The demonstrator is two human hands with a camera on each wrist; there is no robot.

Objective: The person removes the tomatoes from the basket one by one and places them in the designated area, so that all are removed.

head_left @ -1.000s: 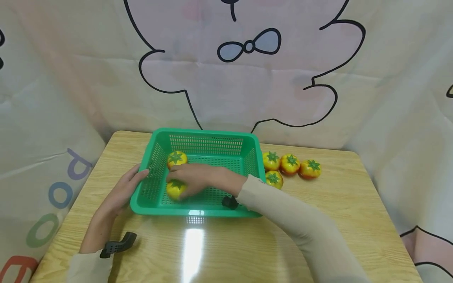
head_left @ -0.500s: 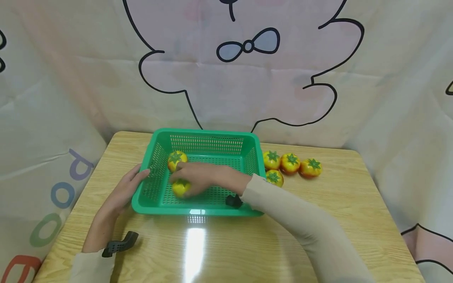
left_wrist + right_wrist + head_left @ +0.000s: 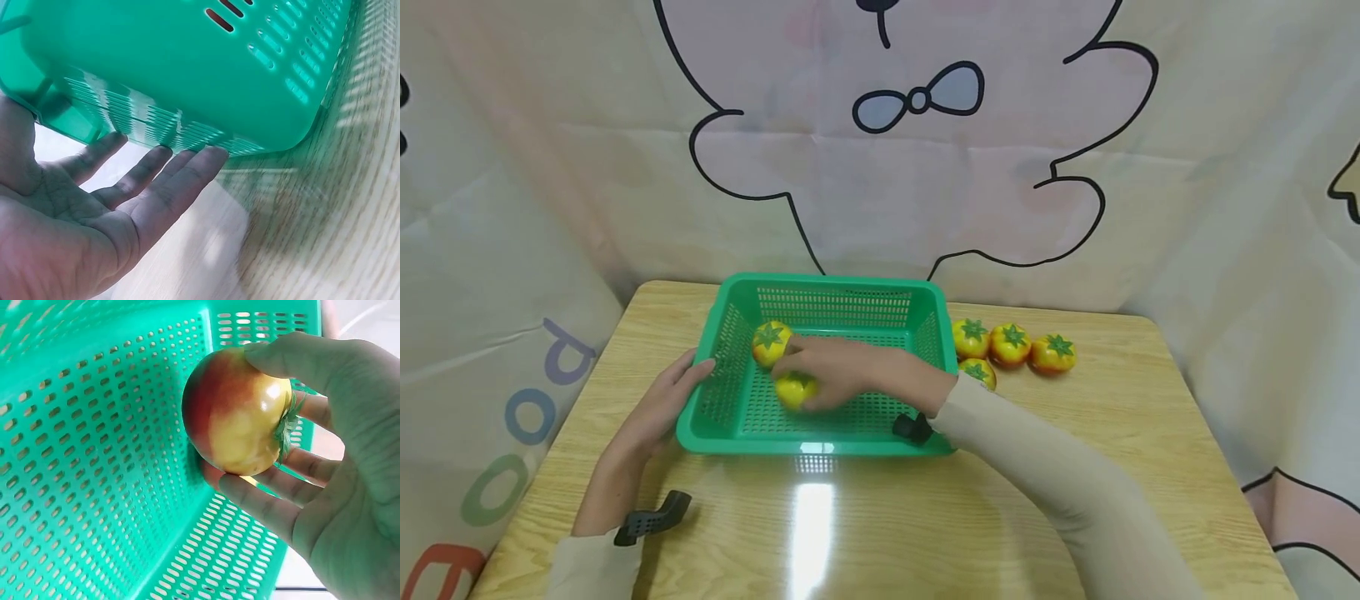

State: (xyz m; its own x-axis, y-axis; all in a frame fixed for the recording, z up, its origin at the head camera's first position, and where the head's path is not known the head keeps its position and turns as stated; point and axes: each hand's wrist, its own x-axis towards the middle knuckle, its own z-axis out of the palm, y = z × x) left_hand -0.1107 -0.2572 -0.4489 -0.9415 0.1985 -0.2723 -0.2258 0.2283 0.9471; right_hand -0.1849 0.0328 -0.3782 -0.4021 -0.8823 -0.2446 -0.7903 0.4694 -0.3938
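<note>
In the head view, my left hand (image 3: 662, 400) holds the left rim of a green plastic basket (image 3: 816, 447), thumb over the edge. The left wrist view shows the fingertips (image 3: 212, 153) of that hand against the slotted outer wall. My right hand (image 3: 838, 371) reaches into the basket and grips a yellow-and-red tomato (image 3: 234, 419) with a green leafy top. In the right wrist view its thumb lies on one side and the fingers on the other, close over the perforated base. Another tomato (image 3: 770, 343) lies just behind, at the basket's left end.
Right of the basket several more tomatoes (image 3: 1010, 345) stand grouped on the wooden table (image 3: 1112, 442). A printed cloth (image 3: 1000, 192) hangs behind and at both sides. The right sleeve (image 3: 1045, 467) crosses the basket's front right corner.
My right hand has shifted a little to the right and back inside the basket, bringing the tomato with it. The left hand stays at the rim.
</note>
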